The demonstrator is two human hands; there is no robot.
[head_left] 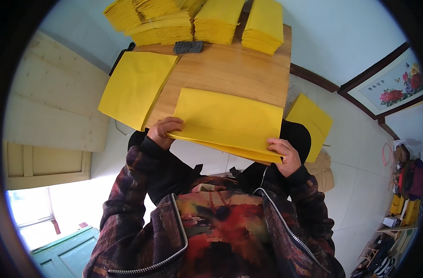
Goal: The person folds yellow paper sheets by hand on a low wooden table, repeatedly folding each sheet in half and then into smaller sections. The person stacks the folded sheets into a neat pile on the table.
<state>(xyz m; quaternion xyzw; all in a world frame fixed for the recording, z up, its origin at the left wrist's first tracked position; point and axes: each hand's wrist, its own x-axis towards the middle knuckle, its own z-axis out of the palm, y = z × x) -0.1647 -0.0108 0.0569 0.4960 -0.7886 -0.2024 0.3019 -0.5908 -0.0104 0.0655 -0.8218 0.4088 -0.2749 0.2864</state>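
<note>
A yellow paper sheet (230,111) lies across the near part of the wooden table, with a fold along its near side that overhangs the table's edge. My left hand (162,131) pinches the left end of that fold, thumb underneath and fingers curled on top. At the right end, my right hand (286,155) grips the folded layers, its fingers bent over the upper face. Between the hands the layers gape slightly. Another yellow sheet or flat pile (137,85) lies to the left, close to my left hand.
Tall stacks of folded yellow paper (216,23) line the far side of the wooden table (225,69). A dark grey textured pad (188,47) sits before them. More yellow paper (309,123) is low on the right, beyond my knee. A framed flower picture (392,88) leans at the right wall.
</note>
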